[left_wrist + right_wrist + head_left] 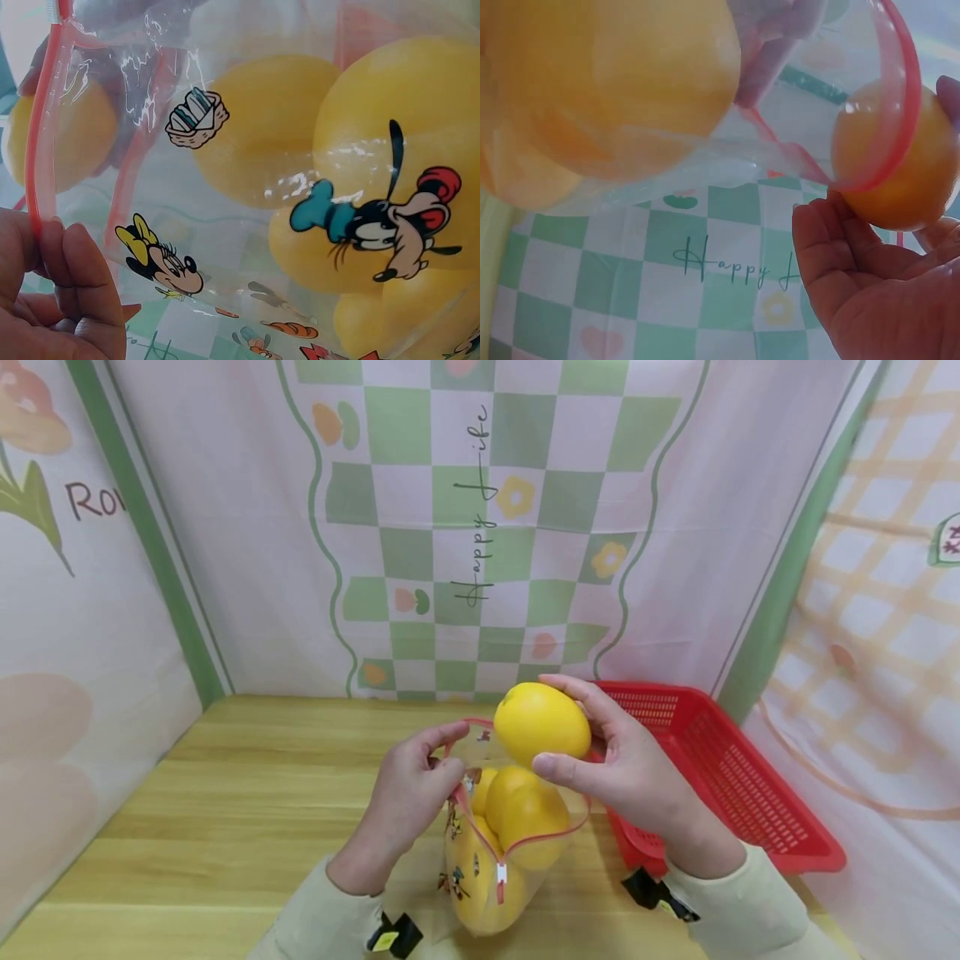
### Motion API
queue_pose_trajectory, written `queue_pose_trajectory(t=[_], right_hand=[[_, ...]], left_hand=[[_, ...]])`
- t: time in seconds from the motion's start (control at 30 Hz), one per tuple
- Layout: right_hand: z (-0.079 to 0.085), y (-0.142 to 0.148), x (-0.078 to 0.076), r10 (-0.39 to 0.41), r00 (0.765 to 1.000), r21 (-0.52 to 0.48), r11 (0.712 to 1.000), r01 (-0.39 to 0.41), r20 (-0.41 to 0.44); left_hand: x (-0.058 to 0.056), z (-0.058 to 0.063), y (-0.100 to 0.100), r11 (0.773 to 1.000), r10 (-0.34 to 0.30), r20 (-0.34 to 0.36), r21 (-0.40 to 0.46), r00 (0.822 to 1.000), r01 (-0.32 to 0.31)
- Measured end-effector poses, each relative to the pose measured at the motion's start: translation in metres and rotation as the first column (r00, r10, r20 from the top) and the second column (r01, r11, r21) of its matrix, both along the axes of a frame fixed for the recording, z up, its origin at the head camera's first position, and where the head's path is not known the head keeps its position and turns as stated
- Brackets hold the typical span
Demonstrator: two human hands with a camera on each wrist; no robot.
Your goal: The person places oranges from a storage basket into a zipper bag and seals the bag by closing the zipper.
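A clear plastic zip bag (480, 881) with a pink-red zipper and printed cartoon figures stands open on the table, holding several yellow fruits (528, 806). My left hand (414, 785) pinches the bag's zipper edge at its left side; in the left wrist view its fingers (82, 270) are curled at that edge. Just above the bag's mouth, a smooth oval yellow fruit (542, 722) sits between the thumb and fingers of my right hand (626, 760). Through the right wrist view, the held fruit (904, 161) shows partly behind the pink zipper rim (907, 97).
To the right stands a red plastic basket (772, 802) with slotted walls, partly behind my right hand and forearm. The wooden table (247, 810) extends to the left. Printed cloth (465, 543) hangs behind and along both sides.
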State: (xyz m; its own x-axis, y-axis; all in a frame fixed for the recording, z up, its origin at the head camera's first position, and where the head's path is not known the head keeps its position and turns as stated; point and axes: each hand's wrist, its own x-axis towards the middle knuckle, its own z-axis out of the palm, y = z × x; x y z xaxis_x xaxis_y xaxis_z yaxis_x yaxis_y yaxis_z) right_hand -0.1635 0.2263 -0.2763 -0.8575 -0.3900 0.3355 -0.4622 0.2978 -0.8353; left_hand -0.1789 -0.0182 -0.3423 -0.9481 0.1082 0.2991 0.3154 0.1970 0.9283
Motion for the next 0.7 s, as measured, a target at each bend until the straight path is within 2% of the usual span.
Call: queue_pose_trajectory(t=[0.13,0.27,0.33,0.5,0.6,0.7], right_hand=[[-0.005,-0.005,0.002,-0.025,0.999,0.051,0.998,0.027,-0.041],[-0.01,-0.01,0.004,-0.038,0.99,0.115,0.992,0.053,-0.136],[-0.013,-0.012,0.004,-0.049,0.978,0.162,0.983,0.082,-0.202],[-0.018,-0.016,0.007,-0.107,0.933,0.286,0.935,0.212,-0.344],[-0.02,-0.018,0.008,-0.124,0.92,0.328,0.91,0.255,-0.372],[-0.022,-0.02,0.008,-0.118,0.912,0.346,0.9,0.266,-0.393]], left_hand=[[0.0,0.0,0.0,1.0,0.003,0.0,-0.004,1.0,-0.003],[0.0,0.001,0.0,1.0,0.004,0.0,-0.003,1.0,-0.004],[0.0,0.001,0.0,1.0,0.006,0.002,-0.005,1.0,-0.006],[0.0,0.001,0.0,1.0,0.012,0.0,-0.011,1.0,-0.012],[0.0,0.001,-0.001,1.0,0.013,-0.004,-0.01,1.0,-0.013],[0.0,0.0,-0.001,1.0,0.013,-0.007,-0.011,1.0,-0.013]])
